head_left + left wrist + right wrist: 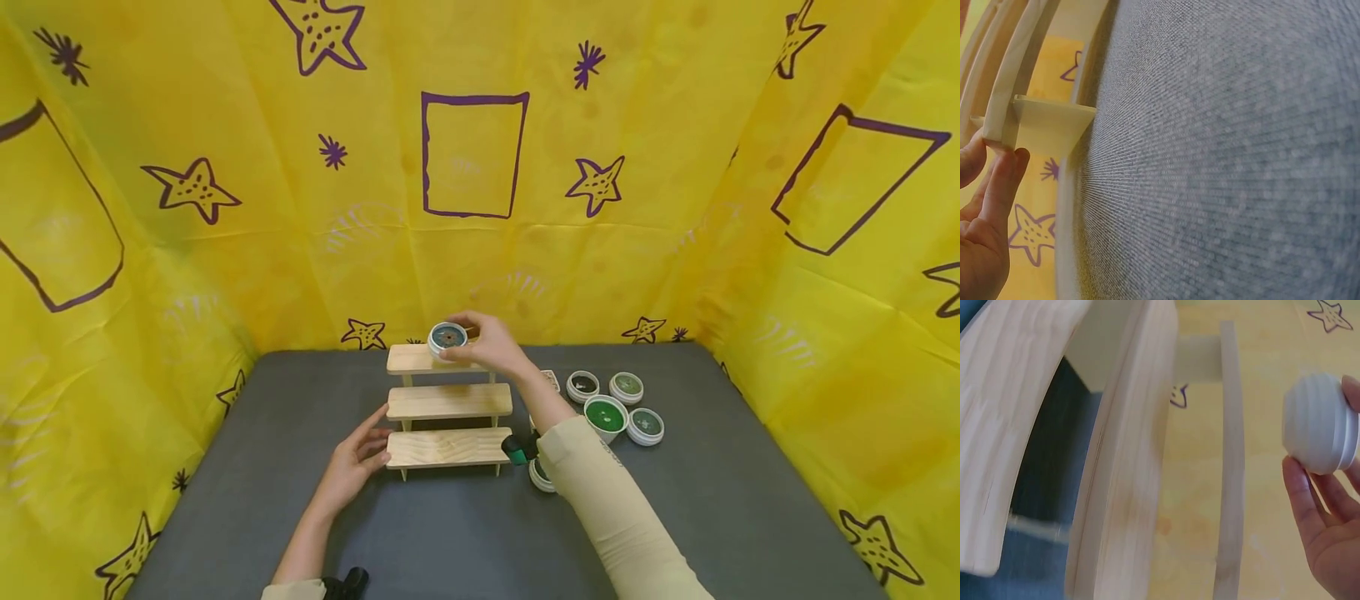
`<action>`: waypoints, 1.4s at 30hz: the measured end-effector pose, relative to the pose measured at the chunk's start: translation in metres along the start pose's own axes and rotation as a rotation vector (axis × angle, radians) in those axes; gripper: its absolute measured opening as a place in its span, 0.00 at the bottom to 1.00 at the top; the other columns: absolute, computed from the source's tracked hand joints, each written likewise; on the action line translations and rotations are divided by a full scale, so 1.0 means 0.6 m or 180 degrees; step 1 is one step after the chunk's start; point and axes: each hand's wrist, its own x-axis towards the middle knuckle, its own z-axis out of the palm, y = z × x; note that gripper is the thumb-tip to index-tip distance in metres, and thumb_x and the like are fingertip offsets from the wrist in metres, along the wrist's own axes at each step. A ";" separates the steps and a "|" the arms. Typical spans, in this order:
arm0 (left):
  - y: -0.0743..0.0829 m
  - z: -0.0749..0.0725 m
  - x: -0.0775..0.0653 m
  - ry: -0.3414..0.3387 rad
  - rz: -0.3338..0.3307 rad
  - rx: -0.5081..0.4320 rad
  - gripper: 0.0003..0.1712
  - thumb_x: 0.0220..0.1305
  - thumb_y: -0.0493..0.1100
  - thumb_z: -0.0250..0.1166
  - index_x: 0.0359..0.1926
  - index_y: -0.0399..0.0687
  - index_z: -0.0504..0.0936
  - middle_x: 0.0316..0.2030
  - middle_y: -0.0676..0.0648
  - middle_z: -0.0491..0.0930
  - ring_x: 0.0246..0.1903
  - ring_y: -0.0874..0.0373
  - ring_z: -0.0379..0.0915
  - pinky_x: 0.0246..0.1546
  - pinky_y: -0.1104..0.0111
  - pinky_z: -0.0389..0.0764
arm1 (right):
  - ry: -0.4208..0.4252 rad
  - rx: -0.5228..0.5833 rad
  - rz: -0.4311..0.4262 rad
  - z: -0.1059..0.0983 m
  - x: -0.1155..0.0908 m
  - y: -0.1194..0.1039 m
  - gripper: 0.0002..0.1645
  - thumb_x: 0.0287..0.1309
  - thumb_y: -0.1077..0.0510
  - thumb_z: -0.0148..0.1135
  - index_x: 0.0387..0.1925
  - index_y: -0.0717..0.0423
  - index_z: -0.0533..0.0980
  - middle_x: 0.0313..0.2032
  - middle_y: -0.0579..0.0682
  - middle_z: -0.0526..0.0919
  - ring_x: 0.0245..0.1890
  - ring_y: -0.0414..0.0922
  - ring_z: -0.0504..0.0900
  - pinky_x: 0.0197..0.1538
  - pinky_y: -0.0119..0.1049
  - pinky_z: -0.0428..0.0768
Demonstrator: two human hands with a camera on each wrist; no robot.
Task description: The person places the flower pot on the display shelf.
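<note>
Yellow cloth (247, 242) with purple stars and boxes hangs on all sides behind a grey table (712, 500) that fills the lower part of the head view.

At lower left of centre, my left hand (356, 461) lies with its fingers nearly straight against the left end of the bottom step of a wooden rack (448, 402). That grip is open and holds nothing. In the left wrist view the fingertips (1004, 172) touch the edge of the step from below, with grey table filling the right of that frame.

The rack stands in the middle of the table with three steps, the highest at the back.

Just above centre, my right hand (489, 344) pinches a small white jar (447, 337) by its sides at the top step, left of the step's middle. Its dark lid faces up. I cannot tell whether the jar rests on the step or sits just above it. In the right wrist view the jar (1320, 423) shows its ribbed white body between my fingers, at the right edge.

Right of the rack, more jars (615, 407) sit close together on the table, one with a bright green top. Another jar (540, 475) lies just under my right sleeve.
</note>
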 end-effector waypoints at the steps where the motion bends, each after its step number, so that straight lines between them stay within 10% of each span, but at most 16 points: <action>1: 0.000 0.001 0.000 0.0007 -0.0017 0.0001 0.44 0.59 0.24 0.63 0.75 0.49 0.61 0.55 0.30 0.77 0.56 0.37 0.76 0.44 0.79 0.81 | -0.0019 0.0020 0.0003 0.006 0.004 -0.002 0.36 0.47 0.51 0.77 0.61 0.47 0.76 0.53 0.50 0.83 0.52 0.52 0.80 0.45 0.36 0.82; 42: 0.001 0.004 -0.002 0.0005 -0.0063 -0.0066 0.45 0.59 0.23 0.62 0.75 0.51 0.61 0.58 0.27 0.74 0.50 0.38 0.80 0.40 0.67 0.87 | 0.0081 -0.0236 0.0044 0.099 0.035 -0.029 0.38 0.50 0.50 0.75 0.63 0.53 0.74 0.53 0.52 0.84 0.47 0.48 0.82 0.42 0.31 0.79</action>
